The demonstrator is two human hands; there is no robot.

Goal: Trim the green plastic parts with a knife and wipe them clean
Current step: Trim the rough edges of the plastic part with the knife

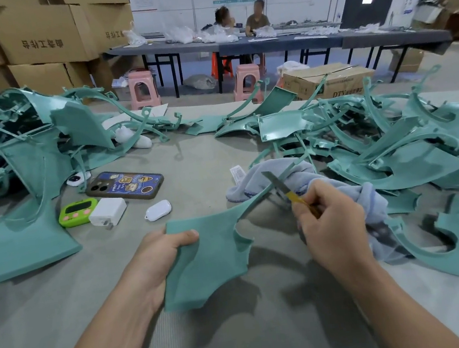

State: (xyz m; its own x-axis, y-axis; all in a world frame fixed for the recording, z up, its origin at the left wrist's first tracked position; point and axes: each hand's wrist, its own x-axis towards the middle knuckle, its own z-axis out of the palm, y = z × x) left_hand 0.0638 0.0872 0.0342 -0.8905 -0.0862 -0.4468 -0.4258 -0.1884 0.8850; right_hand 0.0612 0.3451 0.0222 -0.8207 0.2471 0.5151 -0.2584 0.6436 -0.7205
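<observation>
- Part: I see one flat green piece held up over the table, centre front, its thin arm reaching up right.
- Left hand: grips the part's left edge, thumb on top, fingers under.
- Right hand: fingers curled round the knife, yellow handle in the fist, blade out.
- Blade lies against the part's thin arm; I can't tell if it bites in.
- Cloth: grey-blue, bunched just behind the right hand, on the table.
- Right pile of green parts beyond the cloth; left pile well apart on the other side.
- Between piles: phone, green timer, white charger, white case.
</observation>
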